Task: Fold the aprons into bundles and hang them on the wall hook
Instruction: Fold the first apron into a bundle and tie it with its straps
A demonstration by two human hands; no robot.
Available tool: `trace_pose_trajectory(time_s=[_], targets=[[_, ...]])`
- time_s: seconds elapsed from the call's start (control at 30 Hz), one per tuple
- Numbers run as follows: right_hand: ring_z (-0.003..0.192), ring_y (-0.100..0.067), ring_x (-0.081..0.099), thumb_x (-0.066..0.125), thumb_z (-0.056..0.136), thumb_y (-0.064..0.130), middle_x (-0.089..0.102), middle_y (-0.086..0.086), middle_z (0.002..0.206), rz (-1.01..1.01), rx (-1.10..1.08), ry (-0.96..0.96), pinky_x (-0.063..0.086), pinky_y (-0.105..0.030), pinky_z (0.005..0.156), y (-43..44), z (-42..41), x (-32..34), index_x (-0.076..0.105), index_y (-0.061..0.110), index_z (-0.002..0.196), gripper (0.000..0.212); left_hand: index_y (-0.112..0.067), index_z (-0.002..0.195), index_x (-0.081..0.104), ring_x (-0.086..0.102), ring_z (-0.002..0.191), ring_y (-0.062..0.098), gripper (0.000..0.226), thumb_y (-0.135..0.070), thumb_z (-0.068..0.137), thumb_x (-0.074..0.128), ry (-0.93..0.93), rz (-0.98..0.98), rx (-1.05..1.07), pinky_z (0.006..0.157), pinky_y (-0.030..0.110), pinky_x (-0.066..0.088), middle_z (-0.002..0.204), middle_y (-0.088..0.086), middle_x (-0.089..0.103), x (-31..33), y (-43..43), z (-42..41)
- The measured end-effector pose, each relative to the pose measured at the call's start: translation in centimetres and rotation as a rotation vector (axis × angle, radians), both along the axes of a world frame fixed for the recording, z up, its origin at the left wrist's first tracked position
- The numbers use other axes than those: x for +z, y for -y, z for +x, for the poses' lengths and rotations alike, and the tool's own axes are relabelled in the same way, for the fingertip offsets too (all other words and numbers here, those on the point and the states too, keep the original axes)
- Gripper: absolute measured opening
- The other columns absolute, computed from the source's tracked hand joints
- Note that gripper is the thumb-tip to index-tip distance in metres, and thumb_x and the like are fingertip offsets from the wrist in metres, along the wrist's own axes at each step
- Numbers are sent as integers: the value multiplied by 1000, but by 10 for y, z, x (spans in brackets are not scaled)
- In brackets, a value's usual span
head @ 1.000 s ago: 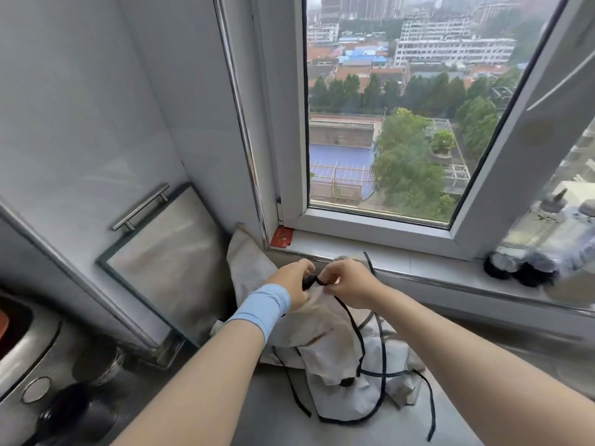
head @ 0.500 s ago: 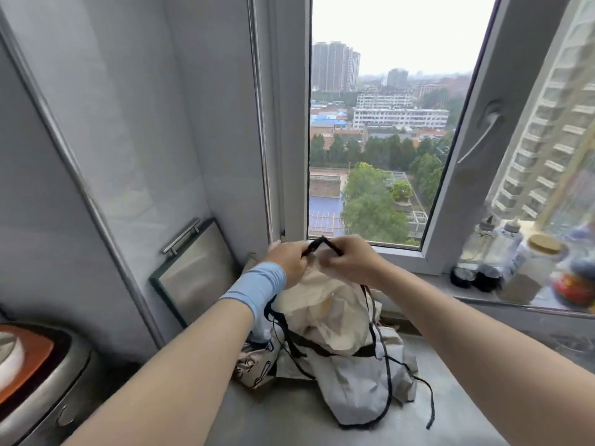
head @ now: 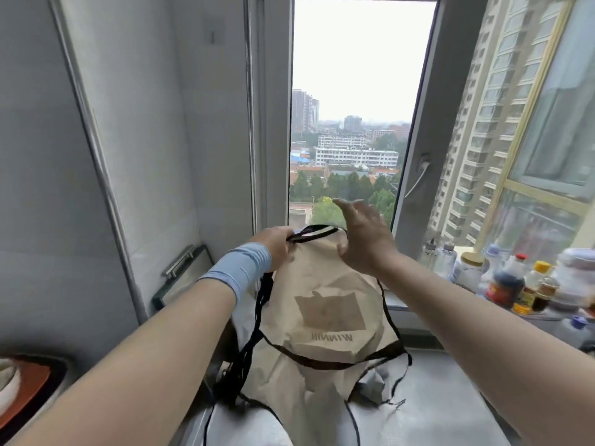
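A beige apron [head: 325,304] with black straps and a brown printed patch hangs lifted in front of the window, its lower part trailing on the counter. My left hand [head: 275,244], with a blue wristband below it, grips the apron's black neck strap [head: 314,234] at the top left. My right hand [head: 362,235] hovers at the apron's top right edge with fingers spread and holds nothing. A small wall hook [head: 212,29] sits high on the grey wall to the left. A second, whitish apron [head: 370,386] lies on the counter underneath.
A glass board with a metal handle [head: 180,262] leans against the left wall. Bottles and jars [head: 505,278] crowd the windowsill at right. An orange and black appliance [head: 29,387] sits at the lower left. The window frame [head: 415,175] stands right behind the apron.
The apron has been raised off the counter and now hangs spread out. My right hand has let go of the strap and opened. The view has tilted upward, showing the hook.
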State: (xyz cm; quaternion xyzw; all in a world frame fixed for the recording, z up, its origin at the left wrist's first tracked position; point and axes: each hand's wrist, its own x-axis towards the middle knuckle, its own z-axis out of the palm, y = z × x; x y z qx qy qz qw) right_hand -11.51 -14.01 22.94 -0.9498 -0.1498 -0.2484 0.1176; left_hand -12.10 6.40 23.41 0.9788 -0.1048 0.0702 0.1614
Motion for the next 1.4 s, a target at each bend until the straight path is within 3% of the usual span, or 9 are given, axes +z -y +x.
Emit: trace_pose_trajectory(time_s=[0.07, 0.2, 0.33, 0.5, 0.77, 0.93, 1.07, 1.23, 1.4], targets=[[132, -26, 37, 61, 76, 16, 42, -1, 144, -156, 114, 75, 29, -43, 111, -10, -12, 9, 28, 31, 150, 83, -17, 105, 59, 54, 83, 23, 17, -19, 98, 44, 41, -6, -39, 74, 30, 42, 99, 6, 62, 11, 10, -7], [108, -26, 60, 46, 88, 14, 67, 2, 112, -255, 143, -57, 35, -39, 99, -14, -23, 22, 57, 35, 125, 43, -25, 107, 63, 63, 89, 21, 16, -24, 96, 51, 76, -45, -62, 81, 33, 50, 98, -2, 68, 21, 20, -17], [89, -25, 62, 52, 91, 15, 68, 3, 93, -87, 143, -103, 43, -32, 67, 13, -23, 28, 71, 35, 101, 29, -24, 104, 66, 60, 77, 17, 21, -34, 85, 69, -137, 106, -52, 72, 28, 51, 91, -5, 66, 22, 24, -35], [78, -22, 62, 62, 93, 30, 64, 7, 79, 101, 168, -105, 44, -31, 60, 50, -27, 40, 71, 32, 88, 11, -27, 91, 60, 61, 81, 20, 27, -4, 90, 47, 47, 46, 75, 70, 28, 47, 84, -6, 65, 42, 37, -42], [81, -19, 65, 66, 80, 27, 69, 3, 99, 309, 202, -277, 55, -31, 70, 96, -24, 52, 65, 35, 107, 28, -22, 89, 65, 54, 80, 18, 8, -15, 89, 60, 107, 148, 146, 66, 24, 37, 87, 1, 62, 74, 49, -65], [64, -16, 55, 66, 80, 2, 61, 6, 67, 523, 216, -161, 41, -18, 54, 113, -30, 48, 70, 20, 81, 18, -22, 90, 57, 53, 79, 21, 10, -16, 88, 64, 307, -66, 193, 69, 26, 36, 83, -1, 58, 71, 45, -76], [71, -9, 61, 70, 82, -1, 70, 1, 79, 891, 239, -81, 45, -13, 64, 115, -36, 36, 73, 18, 85, 20, -32, 92, 60, 56, 76, 20, 9, -23, 90, 61, 287, -134, 202, 67, 27, 40, 78, -5, 59, 67, 46, -85], [55, -2, 48, 78, 77, 5, 63, 5, 63, 903, 284, -154, 35, -16, 51, 111, -38, 28, 76, 13, 75, 8, -37, 96, 67, 58, 83, 22, 21, -22, 92, 53, 477, -151, 270, 76, 32, 50, 91, -3, 61, 57, 34, -94], [58, -7, 45, 63, 75, -2, 56, 4, 60, 784, 405, -135, 37, -24, 55, 94, -39, 30, 75, 11, 66, 20, -43, 107, 69, 55, 89, 14, 34, -30, 75, 75, -613, -199, -12, 77, 28, 37, 84, -13, 62, 60, 6, -107]])
